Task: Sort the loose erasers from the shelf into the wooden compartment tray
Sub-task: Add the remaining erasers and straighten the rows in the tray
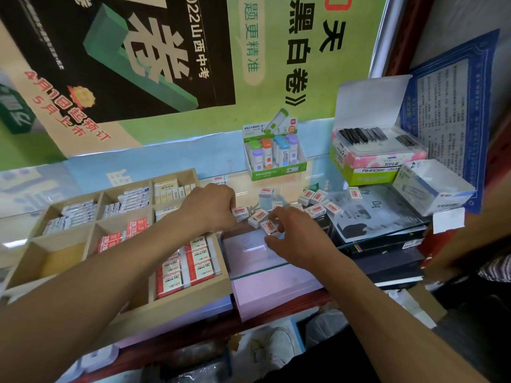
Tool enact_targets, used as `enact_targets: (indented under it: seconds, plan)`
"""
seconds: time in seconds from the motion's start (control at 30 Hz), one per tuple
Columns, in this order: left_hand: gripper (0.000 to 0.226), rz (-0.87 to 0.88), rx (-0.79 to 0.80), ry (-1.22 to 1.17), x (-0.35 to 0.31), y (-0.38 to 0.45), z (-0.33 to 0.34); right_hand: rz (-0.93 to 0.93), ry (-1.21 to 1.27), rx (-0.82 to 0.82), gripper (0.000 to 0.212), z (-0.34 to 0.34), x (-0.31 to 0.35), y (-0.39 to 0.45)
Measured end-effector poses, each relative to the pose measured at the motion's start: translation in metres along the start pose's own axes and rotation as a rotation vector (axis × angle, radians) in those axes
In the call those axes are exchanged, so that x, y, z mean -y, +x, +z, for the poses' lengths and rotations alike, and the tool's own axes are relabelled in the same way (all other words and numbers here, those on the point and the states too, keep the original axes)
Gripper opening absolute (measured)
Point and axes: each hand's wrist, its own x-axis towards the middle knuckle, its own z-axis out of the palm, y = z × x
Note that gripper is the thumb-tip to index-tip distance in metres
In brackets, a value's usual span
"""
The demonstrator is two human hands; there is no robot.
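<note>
Erasers (269, 226) tilted, long axes diagonal, both hands (290, 230) gripping

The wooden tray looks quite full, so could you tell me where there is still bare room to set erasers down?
The wooden tray has one bare compartment at its near left corner. Its other visible compartments hold erasers. The shelf between both hands and the green display box is crowded with loose erasers.
</note>
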Motion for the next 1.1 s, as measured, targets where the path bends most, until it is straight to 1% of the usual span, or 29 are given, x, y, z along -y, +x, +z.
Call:
enact_targets:
  seconds: [0.1,0.17,0.27,0.37,0.47,0.57,0.7,0.77,0.8,0.93,1.03,1.1]
  plan:
    - [0.03,0.025,-0.004,0.083,-0.002,0.002,0.004,-0.009,0.008,0.03,0.044,-0.003,0.001,-0.002]
    - [0.028,0.031,-0.017,0.077,0.0,0.002,0.008,-0.019,0.008,0.056,0.046,-0.006,0.002,-0.002]
    - [0.025,0.042,-0.069,-0.122,0.006,-0.002,0.006,-0.022,0.054,0.084,0.043,-0.007,0.003,-0.002]
    - [0.027,0.076,-0.114,-0.31,0.011,-0.013,-0.003,-0.025,0.079,0.028,0.04,-0.005,0.005,-0.001]
    - [0.024,0.088,-0.159,-0.421,0.015,-0.033,-0.011,-0.004,0.132,-0.016,0.044,-0.005,0.009,-0.002]
    - [0.027,0.101,-0.205,-0.492,0.022,-0.056,-0.012,0.061,0.343,-0.039,0.042,-0.006,0.019,-0.002]
    - [0.032,0.193,-0.309,-0.466,0.04,-0.088,-0.009,0.09,0.766,-0.102,0.029,-0.007,0.045,-0.003]
    - [0.034,0.225,-0.374,-0.479,0.051,-0.104,-0.007,0.077,0.931,-0.073,0.026,-0.005,0.064,-0.003]
    - [0.033,0.235,-0.414,-0.477,0.056,-0.113,-0.008,0.061,0.968,-0.049,0.025,-0.003,0.075,-0.003]
    - [0.026,0.229,-0.55,-0.481,0.08,-0.143,-0.014,-0.053,0.902,0.042,0.021,0.009,0.116,-0.005]
    - [0.025,0.182,-0.64,-0.448,0.1,-0.162,-0.016,-0.162,0.871,0.086,0.03,0.018,0.144,-0.005]
    - [0.024,0.149,-0.691,-0.42,0.113,-0.172,-0.019,-0.198,0.908,0.142,0.03,0.022,0.161,-0.005]
